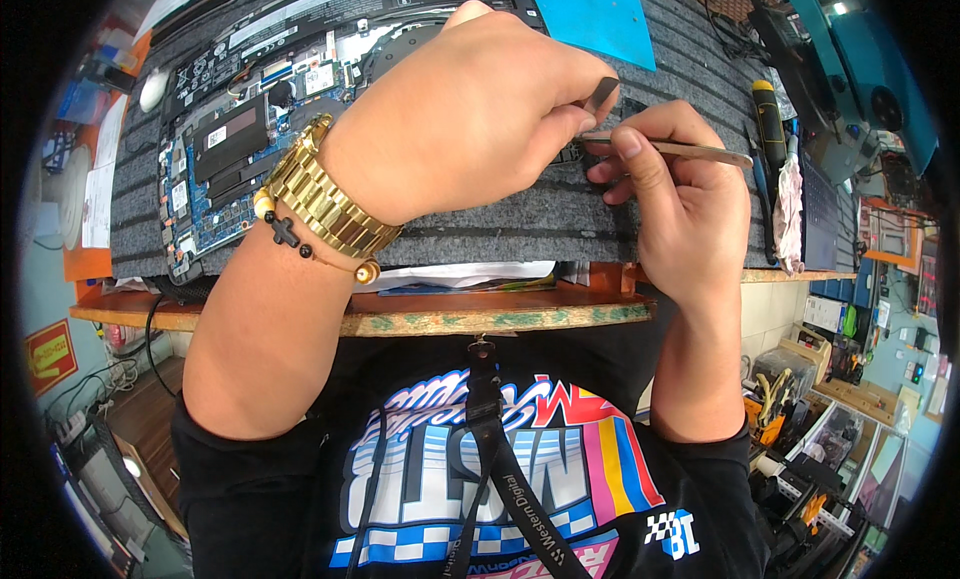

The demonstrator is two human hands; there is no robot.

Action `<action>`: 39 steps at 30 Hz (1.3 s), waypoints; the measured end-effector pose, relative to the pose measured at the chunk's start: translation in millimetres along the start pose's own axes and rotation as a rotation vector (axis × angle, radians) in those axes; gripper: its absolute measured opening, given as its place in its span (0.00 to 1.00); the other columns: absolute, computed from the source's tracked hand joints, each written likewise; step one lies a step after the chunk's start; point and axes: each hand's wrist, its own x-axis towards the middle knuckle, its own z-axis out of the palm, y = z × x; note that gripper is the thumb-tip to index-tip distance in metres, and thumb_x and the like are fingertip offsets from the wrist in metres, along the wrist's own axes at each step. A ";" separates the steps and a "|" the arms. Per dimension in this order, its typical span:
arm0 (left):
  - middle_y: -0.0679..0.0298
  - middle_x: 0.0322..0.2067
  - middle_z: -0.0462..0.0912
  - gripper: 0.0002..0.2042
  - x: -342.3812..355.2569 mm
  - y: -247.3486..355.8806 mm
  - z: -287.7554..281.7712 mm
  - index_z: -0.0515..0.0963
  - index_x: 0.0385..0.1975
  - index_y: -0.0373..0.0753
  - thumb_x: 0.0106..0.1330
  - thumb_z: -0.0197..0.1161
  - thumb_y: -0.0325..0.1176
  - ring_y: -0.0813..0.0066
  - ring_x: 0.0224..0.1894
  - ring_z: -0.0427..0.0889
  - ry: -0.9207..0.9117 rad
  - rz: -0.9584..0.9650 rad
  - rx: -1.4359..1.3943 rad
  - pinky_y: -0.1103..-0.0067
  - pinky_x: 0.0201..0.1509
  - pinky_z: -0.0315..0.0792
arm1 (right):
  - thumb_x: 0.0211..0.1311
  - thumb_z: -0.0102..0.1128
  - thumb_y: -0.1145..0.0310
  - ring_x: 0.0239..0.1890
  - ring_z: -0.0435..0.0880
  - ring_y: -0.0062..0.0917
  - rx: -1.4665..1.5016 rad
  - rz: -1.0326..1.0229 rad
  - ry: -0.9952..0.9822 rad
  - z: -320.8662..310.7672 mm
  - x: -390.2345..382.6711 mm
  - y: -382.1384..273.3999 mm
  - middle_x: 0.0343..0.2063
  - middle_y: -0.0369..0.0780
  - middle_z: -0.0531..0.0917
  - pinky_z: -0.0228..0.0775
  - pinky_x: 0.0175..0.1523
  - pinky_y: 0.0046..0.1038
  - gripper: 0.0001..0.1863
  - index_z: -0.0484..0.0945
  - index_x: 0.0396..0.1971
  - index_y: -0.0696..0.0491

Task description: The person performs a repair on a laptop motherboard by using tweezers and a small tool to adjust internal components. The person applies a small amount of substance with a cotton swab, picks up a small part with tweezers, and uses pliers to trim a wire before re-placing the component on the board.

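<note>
Hands close together, dark strip pinched in palm-down left, metal tool in right.

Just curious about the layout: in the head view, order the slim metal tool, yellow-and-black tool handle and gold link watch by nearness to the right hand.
1. Slim metal tool, held in the right hand.
2. Yellow-and-black tool handle, to that hand's right.
3. Gold link watch, well to the left.

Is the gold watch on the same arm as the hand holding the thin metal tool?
No, the gold watch sits on the left wrist, while the right hand grips the thin metal tool.
</note>
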 end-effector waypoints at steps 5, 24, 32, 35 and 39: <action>0.56 0.25 0.83 0.02 -0.5 -2.4 2.0 0.85 0.37 0.40 0.69 0.71 0.29 0.52 0.31 0.86 -0.010 -0.008 -0.025 0.64 0.39 0.76 | 0.80 0.65 0.73 0.32 0.90 0.17 0.054 0.017 -0.020 -1.2 -0.1 0.4 0.31 0.36 0.89 0.80 0.36 0.22 0.07 0.85 0.39 0.60; 0.59 0.23 0.81 0.00 -1.7 4.8 2.0 0.84 0.37 0.42 0.70 0.69 0.29 0.55 0.30 0.84 -0.001 -0.023 0.041 0.63 0.42 0.71 | 0.87 0.58 0.68 0.39 0.90 0.21 0.244 0.055 -0.030 -5.2 -8.3 3.5 0.39 0.41 0.91 0.82 0.42 0.22 0.12 0.83 0.44 0.60; 0.59 0.22 0.81 0.01 -1.2 3.0 4.6 0.84 0.37 0.42 0.70 0.69 0.29 0.55 0.30 0.84 -0.020 -0.035 0.039 0.63 0.42 0.70 | 0.90 0.54 0.60 0.43 0.93 0.26 0.353 0.117 -0.010 -8.5 -13.6 -2.6 0.44 0.45 0.90 0.86 0.46 0.23 0.16 0.78 0.48 0.59; 0.59 0.23 0.82 0.01 -0.9 3.9 2.6 0.85 0.37 0.42 0.71 0.70 0.29 0.55 0.30 0.84 -0.020 -0.041 0.029 0.63 0.42 0.71 | 0.90 0.53 0.60 0.44 0.94 0.28 0.402 0.124 0.027 -8.5 -14.5 2.3 0.43 0.44 0.90 0.88 0.45 0.24 0.16 0.77 0.49 0.59; 0.61 0.25 0.85 0.01 -0.3 3.6 -2.3 0.85 0.37 0.43 0.71 0.71 0.28 0.57 0.31 0.86 -0.025 -0.041 0.028 0.65 0.43 0.72 | 0.90 0.53 0.60 0.43 0.95 0.29 0.423 0.140 0.048 -6.9 -13.4 3.7 0.42 0.44 0.89 0.88 0.44 0.25 0.16 0.77 0.49 0.60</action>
